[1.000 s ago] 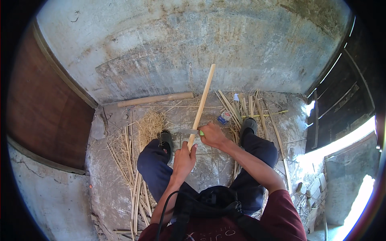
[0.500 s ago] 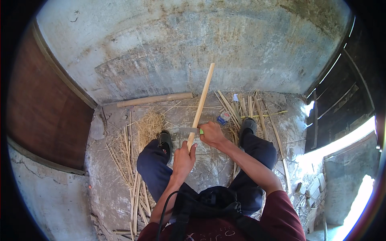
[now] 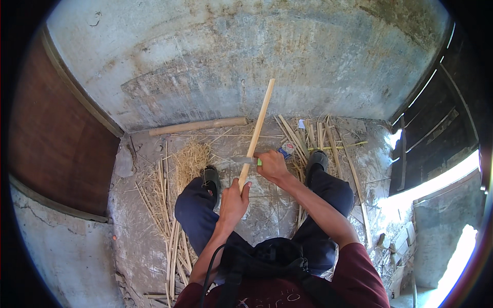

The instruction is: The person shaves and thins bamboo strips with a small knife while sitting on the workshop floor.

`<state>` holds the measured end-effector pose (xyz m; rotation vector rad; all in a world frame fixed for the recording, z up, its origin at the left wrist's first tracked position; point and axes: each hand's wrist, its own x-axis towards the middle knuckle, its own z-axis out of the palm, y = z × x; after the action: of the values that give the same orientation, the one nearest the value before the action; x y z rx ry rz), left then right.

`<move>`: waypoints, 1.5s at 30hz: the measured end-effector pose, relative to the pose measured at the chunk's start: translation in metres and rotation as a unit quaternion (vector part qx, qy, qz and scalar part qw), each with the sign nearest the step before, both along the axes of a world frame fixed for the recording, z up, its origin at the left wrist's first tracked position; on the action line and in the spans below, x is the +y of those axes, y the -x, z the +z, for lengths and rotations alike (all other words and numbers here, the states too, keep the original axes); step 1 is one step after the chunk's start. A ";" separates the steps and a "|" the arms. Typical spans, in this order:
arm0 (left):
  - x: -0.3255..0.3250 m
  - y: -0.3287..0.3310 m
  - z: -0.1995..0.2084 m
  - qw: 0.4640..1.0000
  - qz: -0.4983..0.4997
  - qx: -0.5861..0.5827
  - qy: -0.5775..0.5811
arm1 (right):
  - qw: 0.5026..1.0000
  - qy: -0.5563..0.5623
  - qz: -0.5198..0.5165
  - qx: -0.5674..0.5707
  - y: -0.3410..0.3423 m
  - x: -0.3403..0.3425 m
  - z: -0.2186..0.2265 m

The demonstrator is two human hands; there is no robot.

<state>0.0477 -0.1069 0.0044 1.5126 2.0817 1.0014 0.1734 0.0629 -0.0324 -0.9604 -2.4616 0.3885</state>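
Observation:
A long pale strip of bamboo (image 3: 261, 119) slants up and away from me, its far end pointing toward the wall. My left hand (image 3: 234, 201) is closed round its near end. Just above, my right hand (image 3: 271, 165) grips a knife (image 3: 243, 160) by its green handle. The blade lies across the strip, pointing left; whether it cuts in, I cannot tell. Between my feet and to the left sits a heap of fine shavings (image 3: 191, 163), next to my left shoe.
A thick bamboo pole (image 3: 197, 127) lies along the wall's foot. Split strips (image 3: 177, 251) lie left of my leg, and more sticks (image 3: 328, 138) lie past my right shoe (image 3: 317, 161). A small blue packet (image 3: 286, 149) rests near my right hand. Rubble (image 3: 400, 244) lies at right.
The knife and my right hand have shifted slightly up along the strip, away from my left hand. My left hand stays almost in place.

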 end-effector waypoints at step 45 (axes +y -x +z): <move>-0.066 0.012 0.007 0.996 -0.015 -0.046 0.074 | 0.979 -0.079 -0.186 0.039 -0.030 0.089 -0.002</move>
<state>0.0359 -0.1727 0.0113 1.3935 2.0145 0.8677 0.2034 0.1517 -0.0348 -1.2759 -2.1418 0.0995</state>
